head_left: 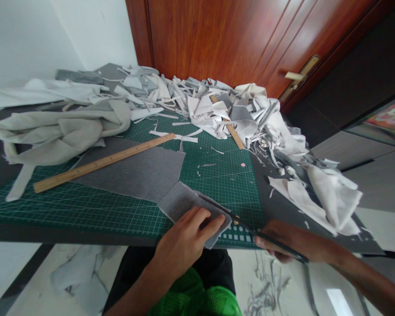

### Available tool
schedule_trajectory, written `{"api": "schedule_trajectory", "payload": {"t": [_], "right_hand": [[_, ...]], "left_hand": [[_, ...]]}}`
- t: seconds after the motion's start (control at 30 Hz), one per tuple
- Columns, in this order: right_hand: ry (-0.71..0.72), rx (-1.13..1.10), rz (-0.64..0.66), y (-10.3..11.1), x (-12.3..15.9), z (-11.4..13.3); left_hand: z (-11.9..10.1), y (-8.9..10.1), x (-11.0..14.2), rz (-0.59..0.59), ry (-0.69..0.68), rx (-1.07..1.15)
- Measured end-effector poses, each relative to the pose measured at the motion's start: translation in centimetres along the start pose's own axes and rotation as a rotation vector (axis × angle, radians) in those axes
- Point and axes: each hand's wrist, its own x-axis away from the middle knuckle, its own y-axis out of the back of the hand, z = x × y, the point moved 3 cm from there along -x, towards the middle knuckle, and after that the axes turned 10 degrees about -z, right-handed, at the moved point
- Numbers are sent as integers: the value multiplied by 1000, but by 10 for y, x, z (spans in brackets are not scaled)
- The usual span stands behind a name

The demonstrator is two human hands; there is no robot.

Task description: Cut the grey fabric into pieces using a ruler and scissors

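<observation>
My left hand (186,239) lies on a folded grey fabric piece (177,199) near the table's front edge, fingers bent and pressing on it. Where its thumb rests is hard to make out. My right hand (283,241) is closed around black-handled scissors (250,228). Their dark blades run along the far edge of the folded fabric, pointing left. A larger grey fabric piece (145,171) lies flat on the green cutting mat (213,175), touching the folded one. Across it rests a wooden ruler (108,161).
Fabric scraps (210,109) are heaped along the back and right. A second wooden ruler (233,134) is partly buried there. Bunched beige cloth (62,131) sits at left. Behind stands a wooden door (210,39). More scraps (266,285) lie on the floor.
</observation>
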Motion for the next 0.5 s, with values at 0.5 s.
{"api": "schedule_trajectory", "payload": {"t": [0.5], "right_hand": [[-24,-24,-5,-2,-2,-14]], "left_hand": [[1,1,0,30,20,-14]]}}
